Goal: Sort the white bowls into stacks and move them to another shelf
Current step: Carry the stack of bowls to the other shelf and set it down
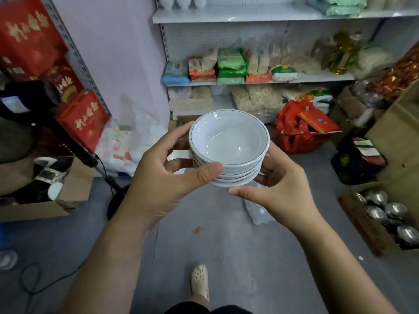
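**Stack of white bowls held in both hands, mid-aisle**

- Bottom centre of frame: one pale perforated shoe (200,279) on the grey floor (238,245). Dark clothing edge just below it.
- Both forearms reach up from the lower corners toward centre frame.
- Left hand (158,177): curled round the left side of the stack of white bowls (229,141). Thumb pressed on the near rims, fingers wrapped round the far left side.
- Right hand (278,184): curled round the lower right of the stack. Thumb lies along the bottom near edge, fingers cup the right side from beneath.
- Stack sits at centre frame, in the air above the floor, touching no shelf. Bowls nested, tilted slightly toward the camera. Top bowl has a thin dark line round its rim. Exact count unclear; several rims show.
- Lower left: open cardboard box (74,189) with mixed contents, black round stand base (115,205) beside it.
- Lower right: a box of metal bowls (385,211).
- Middle left: red boxes (81,118) with gold lettering, stacked against a grey upright. White plastic bag (127,143) on the floor near them.
- Middle right: red packets (301,130) heaped on the floor.
- Far, upper centre to right: white shelf unit (249,15) holding green packets (231,64), other bagged goods and a yellow oil bottle (344,53).
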`<state>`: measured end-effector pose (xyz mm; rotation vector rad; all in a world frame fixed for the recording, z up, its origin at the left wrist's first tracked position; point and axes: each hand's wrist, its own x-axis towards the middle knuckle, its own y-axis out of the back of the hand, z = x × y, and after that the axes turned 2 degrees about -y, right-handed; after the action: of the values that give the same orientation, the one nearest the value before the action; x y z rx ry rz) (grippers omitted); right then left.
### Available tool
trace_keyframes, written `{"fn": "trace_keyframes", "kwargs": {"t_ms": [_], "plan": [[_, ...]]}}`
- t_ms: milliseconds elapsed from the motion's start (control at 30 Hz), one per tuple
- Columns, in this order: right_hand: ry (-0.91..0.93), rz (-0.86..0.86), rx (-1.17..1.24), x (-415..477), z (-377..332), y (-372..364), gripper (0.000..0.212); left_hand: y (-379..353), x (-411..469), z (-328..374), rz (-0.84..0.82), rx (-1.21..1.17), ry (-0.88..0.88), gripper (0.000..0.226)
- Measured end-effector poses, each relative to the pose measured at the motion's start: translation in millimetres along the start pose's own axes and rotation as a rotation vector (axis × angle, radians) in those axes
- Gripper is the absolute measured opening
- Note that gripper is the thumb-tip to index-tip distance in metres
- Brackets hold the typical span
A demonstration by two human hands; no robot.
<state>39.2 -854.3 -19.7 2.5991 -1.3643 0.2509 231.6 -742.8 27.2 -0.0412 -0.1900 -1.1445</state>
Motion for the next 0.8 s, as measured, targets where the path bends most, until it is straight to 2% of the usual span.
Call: {"fn": "trace_keyframes", "kwargs": {"t_ms": [200, 433, 800], "plan": [[0.022, 0.11, -0.001, 90.5, 7.4, -14.1, 0.103, 31.1, 112.1, -5.9, -0.108, -0.011, -0.01, 0.081], [-0.017, 0.204, -0.01, 167.0, 31.4, -8.1, 0.104, 34.4, 208.8, -33.6, -0.177, -0.011, 0.0, 0.081], [-0.02, 0.159, -0.005, 349.2, 92.8, 49.4, 0.107, 8.2, 397.2, -70.8, -0.141, -0.006, -0.008, 0.085]]}}
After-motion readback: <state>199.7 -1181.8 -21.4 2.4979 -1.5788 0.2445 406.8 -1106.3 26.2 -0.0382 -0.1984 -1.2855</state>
